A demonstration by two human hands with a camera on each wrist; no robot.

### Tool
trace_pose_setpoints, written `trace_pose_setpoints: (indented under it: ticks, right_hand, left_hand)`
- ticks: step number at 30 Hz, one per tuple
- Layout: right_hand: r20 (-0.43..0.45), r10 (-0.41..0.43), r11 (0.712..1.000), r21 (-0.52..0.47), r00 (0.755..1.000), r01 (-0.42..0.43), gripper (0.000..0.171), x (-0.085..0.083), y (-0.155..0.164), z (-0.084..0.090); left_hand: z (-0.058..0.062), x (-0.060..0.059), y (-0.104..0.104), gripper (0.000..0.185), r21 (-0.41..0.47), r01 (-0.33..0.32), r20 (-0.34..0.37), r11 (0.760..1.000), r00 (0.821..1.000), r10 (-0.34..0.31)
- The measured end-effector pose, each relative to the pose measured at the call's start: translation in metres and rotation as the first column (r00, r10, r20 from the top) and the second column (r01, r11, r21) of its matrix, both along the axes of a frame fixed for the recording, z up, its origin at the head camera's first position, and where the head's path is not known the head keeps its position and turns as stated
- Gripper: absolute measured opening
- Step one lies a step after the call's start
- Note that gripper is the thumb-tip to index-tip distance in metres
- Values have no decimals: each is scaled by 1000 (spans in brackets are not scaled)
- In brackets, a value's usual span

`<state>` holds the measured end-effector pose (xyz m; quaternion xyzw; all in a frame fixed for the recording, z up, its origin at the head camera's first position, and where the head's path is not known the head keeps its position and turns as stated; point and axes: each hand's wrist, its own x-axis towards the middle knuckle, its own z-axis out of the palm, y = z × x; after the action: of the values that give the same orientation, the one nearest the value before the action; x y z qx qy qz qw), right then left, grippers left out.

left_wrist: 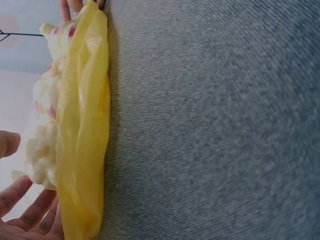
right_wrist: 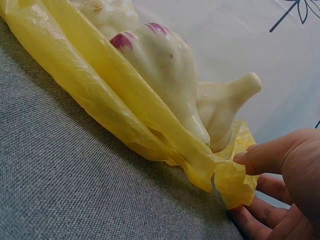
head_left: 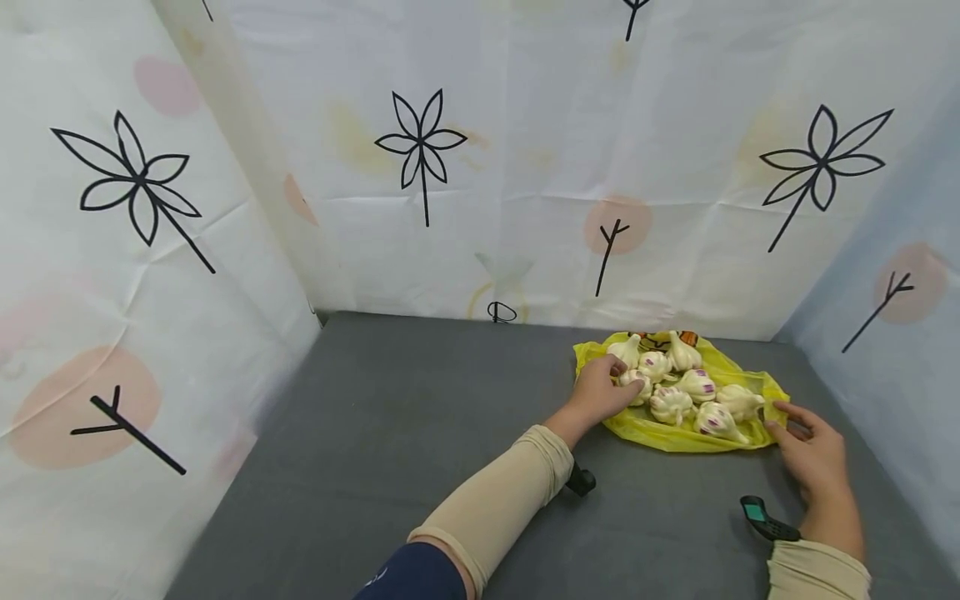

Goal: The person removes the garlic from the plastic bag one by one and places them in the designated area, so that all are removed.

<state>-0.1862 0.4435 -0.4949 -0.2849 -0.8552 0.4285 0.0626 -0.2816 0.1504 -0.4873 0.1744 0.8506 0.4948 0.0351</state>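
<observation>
Several white garlic bulbs [head_left: 672,405] with purple streaks lie together on a yellow plastic bag [head_left: 660,439] at the table's back right. My left hand [head_left: 602,390] is at the bag's left end, its fingertips beside the leftmost bulbs. In the left wrist view, the thumb [left_wrist: 7,144] stands apart from the nearest bulb, and the fingers [left_wrist: 37,212] reach close below it. My right hand [head_left: 813,450] pinches the bag's right edge between thumb and fingers, clear in the right wrist view beside a bulb's stem [right_wrist: 247,85].
A grey cloth [head_left: 420,400] covers the table. White sheets [head_left: 525,167] printed with flowers and twigs stand behind it and along both sides. The bag lies close to the back sheet. Dark straps or devices [head_left: 767,518] are worn at both wrists.
</observation>
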Motion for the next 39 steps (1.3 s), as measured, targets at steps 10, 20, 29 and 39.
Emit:
trace_pose_setpoints:
  ticks: [10,20,29,39]
  right_hand:
    - [5,9,1000,-1,1000,-9,60,1,1,-2]
    - [0,-3,1000,-21,1000,3,59,0,0,-2]
    - [11,-16,999,-52,1000,16,60,1,0,-1]
    - [-3,-19,1000,5,1000,19,59,-1,1,-3]
  left_hand:
    - [-5,-1,3,40,-50,-29,-9,998,1000,28]
    - [-8,0,2,36,-16,-20,-27,1000,999,19]
    - [0,6,-5,38,93,1,3,996,1000,-1]
    - [3,-2,-34,39,194,36,-1,980,999,-37]
